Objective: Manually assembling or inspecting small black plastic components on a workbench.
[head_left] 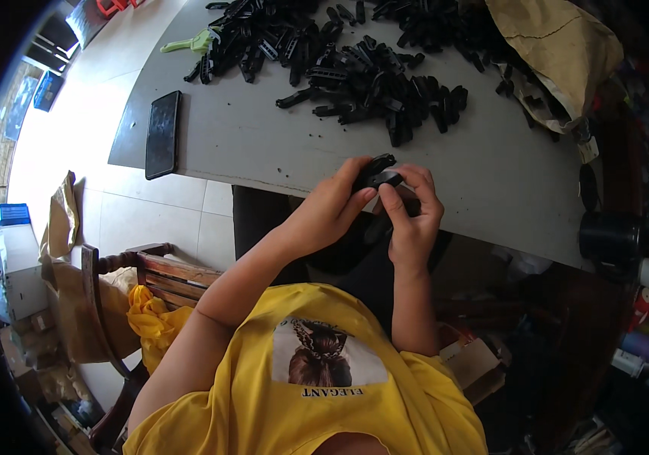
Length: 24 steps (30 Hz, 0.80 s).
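Just over the table's near edge, my left hand (pixel 332 201) grips a small black plastic piece (pixel 377 164), elongated like the ones in the pile. My right hand (pixel 415 216) is closed at the same piece, its thumb and fingers pinching the near end. The two hands almost touch, and their fingers cover part of the piece, so its exact kind cannot be made out. Beyond them a large heap of similar black plastic pieces (pixel 370 80) spreads over the grey table (pixel 241 136).
A black smartphone (pixel 163 135) lies at the table's left edge. Beside the heap sits a light green plastic tool (pixel 188 43). An open brown paper bag (pixel 559 53) is at the far right. A wooden chair (pixel 177 277) with yellow cloth (pixel 150 315) stands to my left.
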Each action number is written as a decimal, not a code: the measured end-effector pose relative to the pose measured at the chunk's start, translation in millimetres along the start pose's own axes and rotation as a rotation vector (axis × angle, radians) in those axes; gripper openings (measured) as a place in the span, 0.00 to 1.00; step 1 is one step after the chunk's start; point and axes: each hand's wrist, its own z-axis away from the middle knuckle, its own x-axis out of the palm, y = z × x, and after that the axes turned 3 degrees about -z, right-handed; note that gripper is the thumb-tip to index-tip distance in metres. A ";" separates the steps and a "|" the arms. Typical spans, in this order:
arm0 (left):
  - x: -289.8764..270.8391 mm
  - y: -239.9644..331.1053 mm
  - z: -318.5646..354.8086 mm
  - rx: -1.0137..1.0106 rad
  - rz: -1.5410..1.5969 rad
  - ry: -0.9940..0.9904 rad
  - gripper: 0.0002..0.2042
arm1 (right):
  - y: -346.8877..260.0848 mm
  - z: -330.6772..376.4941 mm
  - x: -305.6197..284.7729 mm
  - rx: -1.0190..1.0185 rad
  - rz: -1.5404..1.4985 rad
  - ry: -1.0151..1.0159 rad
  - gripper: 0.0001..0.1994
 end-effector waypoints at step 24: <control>-21.5 -34.4 25.5 0.237 -0.329 -0.341 0.09 | 26.4 41.4 -23.8 0.214 0.012 -0.218 0.08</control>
